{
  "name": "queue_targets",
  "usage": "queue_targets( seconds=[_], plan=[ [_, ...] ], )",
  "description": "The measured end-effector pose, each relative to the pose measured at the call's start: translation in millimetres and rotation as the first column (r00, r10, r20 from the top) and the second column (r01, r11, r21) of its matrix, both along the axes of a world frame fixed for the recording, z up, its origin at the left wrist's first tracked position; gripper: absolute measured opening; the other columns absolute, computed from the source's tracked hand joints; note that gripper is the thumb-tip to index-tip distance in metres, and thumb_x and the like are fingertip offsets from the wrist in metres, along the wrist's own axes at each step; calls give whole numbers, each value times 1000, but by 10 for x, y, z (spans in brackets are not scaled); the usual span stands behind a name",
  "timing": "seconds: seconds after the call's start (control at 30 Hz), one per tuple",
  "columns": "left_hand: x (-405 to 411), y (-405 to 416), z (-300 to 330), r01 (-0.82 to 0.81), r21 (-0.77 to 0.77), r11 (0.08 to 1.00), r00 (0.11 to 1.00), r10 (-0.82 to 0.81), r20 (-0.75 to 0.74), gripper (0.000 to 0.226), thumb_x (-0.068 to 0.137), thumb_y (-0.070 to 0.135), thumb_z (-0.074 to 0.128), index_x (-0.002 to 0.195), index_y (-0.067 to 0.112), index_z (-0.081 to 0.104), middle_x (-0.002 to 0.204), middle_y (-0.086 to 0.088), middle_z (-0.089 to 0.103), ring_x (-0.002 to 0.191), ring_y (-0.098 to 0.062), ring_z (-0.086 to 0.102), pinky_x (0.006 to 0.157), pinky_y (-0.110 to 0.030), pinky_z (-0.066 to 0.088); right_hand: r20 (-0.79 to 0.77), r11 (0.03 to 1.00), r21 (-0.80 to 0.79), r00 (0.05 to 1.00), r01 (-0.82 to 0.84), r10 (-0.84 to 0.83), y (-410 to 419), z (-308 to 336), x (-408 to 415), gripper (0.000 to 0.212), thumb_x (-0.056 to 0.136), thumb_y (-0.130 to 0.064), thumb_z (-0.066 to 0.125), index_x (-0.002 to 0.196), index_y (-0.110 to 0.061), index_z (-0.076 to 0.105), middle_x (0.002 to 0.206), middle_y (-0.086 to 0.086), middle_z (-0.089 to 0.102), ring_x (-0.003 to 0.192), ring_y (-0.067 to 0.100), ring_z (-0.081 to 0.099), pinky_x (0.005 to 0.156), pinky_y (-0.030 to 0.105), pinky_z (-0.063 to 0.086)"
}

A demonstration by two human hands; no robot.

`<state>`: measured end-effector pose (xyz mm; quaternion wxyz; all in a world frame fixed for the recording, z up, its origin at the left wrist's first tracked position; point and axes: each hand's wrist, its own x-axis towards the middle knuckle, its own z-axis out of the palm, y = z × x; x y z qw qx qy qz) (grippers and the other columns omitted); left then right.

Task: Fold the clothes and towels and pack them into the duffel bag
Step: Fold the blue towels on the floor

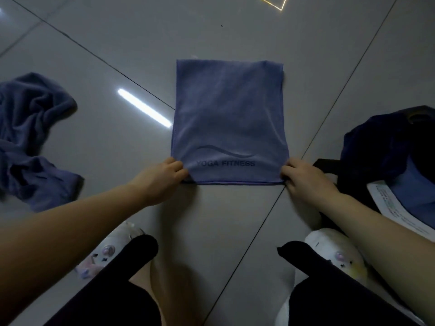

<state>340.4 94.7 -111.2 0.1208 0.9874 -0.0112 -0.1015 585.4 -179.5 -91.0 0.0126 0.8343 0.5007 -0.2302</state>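
Observation:
A blue-purple towel [229, 114] printed "YOGA FITNESS" lies folded flat on the grey tiled floor in front of me. My left hand [164, 177] pinches its near left corner. My right hand [303, 177] pinches its near right corner. To the right sits a dark navy duffel bag [376, 147], open, with blue fabric and a white printed sheet inside. A crumpled blue cloth [30, 137] lies in a heap on the floor at the left.
The floor [211, 31] is glossy grey tile with dark grout lines and a bright light reflection left of the towel. My knees in dark shorts and two white slippers [334, 252] are at the bottom of the view.

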Motion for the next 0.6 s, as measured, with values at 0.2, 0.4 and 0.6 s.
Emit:
queue_targets(
  seconds=[0.2, 0.4, 0.6],
  plan=[
    [-45, -3, -37, 7, 14, 1000, 1000, -8, 29, 20, 76, 15, 44, 79, 8, 63, 75, -11, 59, 69, -32, 59, 51, -31, 53, 77, 998, -19, 995, -68, 69, 60, -24, -8, 16, 93, -25, 57, 100, -11, 56, 105, 8, 48, 94, 27, 48, 64, 29, 30],
    [56, 82, 178, -119, -103, 988, 981, 133, 144, 12, 78, 15, 56, 81, 4, 62, 76, -19, 62, 64, -37, 61, 54, -39, 52, -97, 981, 66, 980, 180, -174, 182, 258, 138, 5, 92, -17, 57, 92, -13, 60, 92, 5, 57, 81, 24, 52, 64, 31, 35],
    [-84, 102, 473, -172, -90, 981, 891, 194, 410, 11, 90, 18, 47, 91, 8, 52, 80, -18, 59, 65, -32, 54, 55, -37, 46, -121, 884, 394, 967, 252, -222, 179, 722, 225, 1, 88, -8, 62, 88, -9, 61, 80, 6, 60, 72, 24, 56, 64, 31, 40]
  ],
)
